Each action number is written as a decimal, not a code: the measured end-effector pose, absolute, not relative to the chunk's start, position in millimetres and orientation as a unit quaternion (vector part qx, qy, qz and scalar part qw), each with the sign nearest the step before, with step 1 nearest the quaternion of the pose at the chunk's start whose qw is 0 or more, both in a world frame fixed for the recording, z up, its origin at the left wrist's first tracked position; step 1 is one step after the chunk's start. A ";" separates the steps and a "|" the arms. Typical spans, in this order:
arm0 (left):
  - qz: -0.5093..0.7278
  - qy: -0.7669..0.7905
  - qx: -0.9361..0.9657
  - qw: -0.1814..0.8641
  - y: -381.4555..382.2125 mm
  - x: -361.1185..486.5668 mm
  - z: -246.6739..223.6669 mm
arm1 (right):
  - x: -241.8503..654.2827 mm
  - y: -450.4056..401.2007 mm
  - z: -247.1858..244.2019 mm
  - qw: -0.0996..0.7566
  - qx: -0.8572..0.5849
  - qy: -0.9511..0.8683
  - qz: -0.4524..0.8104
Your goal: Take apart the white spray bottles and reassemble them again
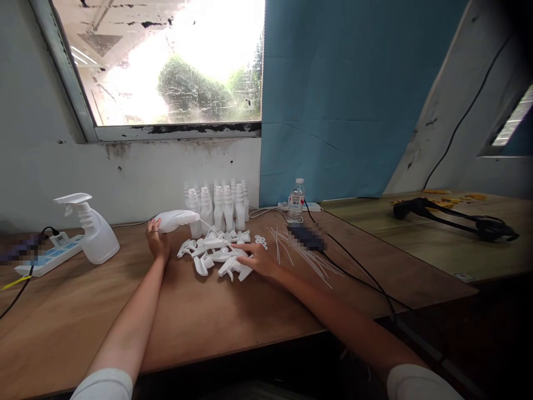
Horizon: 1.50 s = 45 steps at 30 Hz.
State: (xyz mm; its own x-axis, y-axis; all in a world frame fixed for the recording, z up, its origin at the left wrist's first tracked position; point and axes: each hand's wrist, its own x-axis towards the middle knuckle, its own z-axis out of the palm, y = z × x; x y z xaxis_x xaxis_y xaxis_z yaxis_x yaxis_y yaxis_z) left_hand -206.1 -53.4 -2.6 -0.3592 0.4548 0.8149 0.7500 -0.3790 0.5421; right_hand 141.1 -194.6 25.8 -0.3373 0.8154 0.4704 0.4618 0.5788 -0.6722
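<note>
My left hand (157,240) is closed around a white spray bottle (177,220) without a spray head. The bottle lies almost level in the air, its neck to the right, and a thin white tube (206,225) shows at its mouth. Below and to the right is a pile of white trigger spray heads (206,244) on the table. Over the pile's right side, my right hand (259,260) reaches in with fingers stretched out and apart, at or just above the spray heads. No object shows in its grip.
Several upright white bottles (219,208) stand behind the pile. White rings (261,241) and thin tubes (316,264) lie to the right, near a water bottle (296,201). An assembled spray bottle (97,236) and a power strip (50,256) are at the left. Black cables (366,250) cross the right.
</note>
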 end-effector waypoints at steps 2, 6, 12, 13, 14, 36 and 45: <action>-0.616 -0.542 -0.558 0.126 -54.8 -205.6 -2.5 | 146.1 -191.2 28.8 0.435 -0.405 -0.779 0.199; -0.607 -0.534 -0.572 0.138 -59.4 -210.2 5.2 | 159.9 -182.8 37.5 0.518 -0.418 -0.726 0.171; -0.569 -0.436 -0.662 0.218 -66.8 -216.6 54.6 | 174.3 -175.5 59.9 0.618 -0.376 -0.596 0.350; -0.570 -0.425 -0.663 0.234 -69.5 -212.4 67.0 | 174.8 -175.2 64.1 0.628 -0.364 -0.578 0.373; -0.570 -0.417 -0.663 0.249 -73.3 -206.1 79.5 | 174.9 -175.1 68.4 0.639 -0.351 -0.564 0.388; -0.495 -0.265 -0.827 0.042 -212.2 -98.8 66.2 | 182.7 -199.3 157.5 0.587 -0.115 -0.569 0.564; -0.480 -0.267 -0.829 -0.104 -243.5 -67.2 30.1 | 148.5 -210.9 135.0 0.634 -0.134 -0.536 0.541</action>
State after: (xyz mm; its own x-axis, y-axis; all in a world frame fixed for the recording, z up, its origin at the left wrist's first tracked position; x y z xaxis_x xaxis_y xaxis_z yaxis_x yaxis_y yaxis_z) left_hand -67.2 -243.5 30.1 0.3959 0.5426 0.7408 0.3437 -0.8357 0.4284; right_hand 148.5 -210.9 135.0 -0.1599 0.8296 0.5350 -0.5425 0.3789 -0.7497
